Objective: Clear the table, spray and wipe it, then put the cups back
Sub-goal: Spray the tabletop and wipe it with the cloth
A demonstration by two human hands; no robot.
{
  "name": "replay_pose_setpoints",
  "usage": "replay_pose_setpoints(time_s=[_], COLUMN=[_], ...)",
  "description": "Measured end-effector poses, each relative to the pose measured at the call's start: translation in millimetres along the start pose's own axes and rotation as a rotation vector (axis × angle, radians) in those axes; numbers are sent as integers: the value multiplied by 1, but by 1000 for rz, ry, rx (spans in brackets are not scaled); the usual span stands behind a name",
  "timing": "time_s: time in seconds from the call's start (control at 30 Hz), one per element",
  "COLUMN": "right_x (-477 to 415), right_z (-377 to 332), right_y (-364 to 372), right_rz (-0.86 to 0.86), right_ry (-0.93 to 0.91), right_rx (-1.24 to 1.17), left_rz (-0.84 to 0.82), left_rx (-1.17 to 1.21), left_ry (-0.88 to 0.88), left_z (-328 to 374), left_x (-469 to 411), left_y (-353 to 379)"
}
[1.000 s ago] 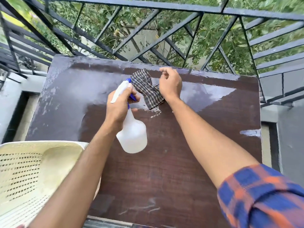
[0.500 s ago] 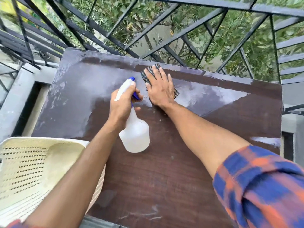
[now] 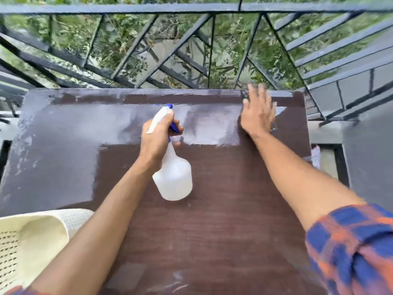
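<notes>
The dark brown table [image 3: 212, 220] fills the view, wet and shiny across its far half. My left hand [image 3: 158, 141] grips the neck of a white spray bottle [image 3: 174, 177] with a blue trigger, held above the middle of the table. My right hand [image 3: 258, 112] lies flat with fingers spread near the far right corner, pressing down a checked cloth [image 3: 244, 95]; only a sliver of the cloth shows at my fingertips, and it is blurred. No cups are in view.
A cream plastic chair [image 3: 32, 241] stands against the table's near left edge. A black metal railing [image 3: 191, 50] runs right behind the far edge, with greenery beyond. A grey ledge [image 3: 327, 133] lies to the right of the table.
My right hand has slid the cloth from the far middle of the table over to the far right corner. The left hand still holds the bottle in much the same place.
</notes>
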State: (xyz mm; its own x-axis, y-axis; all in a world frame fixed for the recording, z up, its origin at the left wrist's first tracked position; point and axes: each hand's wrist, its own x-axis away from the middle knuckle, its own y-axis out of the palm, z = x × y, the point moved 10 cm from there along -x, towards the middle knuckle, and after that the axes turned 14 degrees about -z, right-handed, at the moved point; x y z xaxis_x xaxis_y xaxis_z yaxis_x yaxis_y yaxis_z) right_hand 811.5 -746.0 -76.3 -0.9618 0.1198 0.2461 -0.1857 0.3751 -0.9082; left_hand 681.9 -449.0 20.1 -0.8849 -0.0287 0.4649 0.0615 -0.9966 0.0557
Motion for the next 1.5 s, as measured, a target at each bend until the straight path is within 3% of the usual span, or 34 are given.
replay_pose_setpoints(time_s=[0.1,0.23,0.5,0.7,0.83,1.03,1.23,1.37,1.5], right_x=[0,8,68,133,144,144,158,198,255], right_z=[86,136,148,147,87,-73,-249,-292,-287], right_y=[-29,-37,-33,-12,6,61,135,151,137], right_rz=[11,-15,9,137,132,8,-298,-408,-325], right_ry=[93,134,120,311,337,146,-510,-776,-1103], right_rx=[11,-6,-100,-96,-130,-133,71,142,12], left_rz=[-41,-109,-147,-70,41,229,265,227,183], left_rx=[-6,-14,-34,-27,-31,24,76,109,90], left_ry=[7,24,45,32,65,89,135,187,199], left_z=[1,2,-1,-11,-13,-11,-15,-19,-28], left_x=[-1,1,20,43,61,89,107,113,121], left_y=[27,62,81,34,-17,-86,-111,-112,-112])
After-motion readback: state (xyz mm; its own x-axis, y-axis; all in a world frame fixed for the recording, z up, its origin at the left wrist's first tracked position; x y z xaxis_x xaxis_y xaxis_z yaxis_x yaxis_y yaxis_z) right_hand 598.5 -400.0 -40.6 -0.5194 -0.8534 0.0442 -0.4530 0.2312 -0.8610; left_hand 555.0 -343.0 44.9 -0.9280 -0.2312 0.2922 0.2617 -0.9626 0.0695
